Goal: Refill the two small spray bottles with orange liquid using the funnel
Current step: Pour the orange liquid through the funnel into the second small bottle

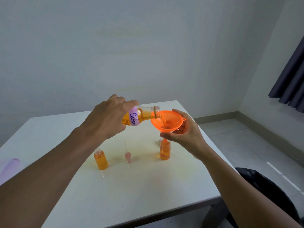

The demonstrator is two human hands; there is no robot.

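White desk carries both small bottles; your left hand grips the tilted refill bottle, your right hand steadies the funnel in the second spray bottle. Level the pour before it overflows.

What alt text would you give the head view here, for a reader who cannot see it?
The left hand tips a labelled bottle of orange liquid into an orange funnel, which the right hand steadies in a small bottle on a white table. To the left stand another small bottle, nearly full and uncapped, and a pink spray top.
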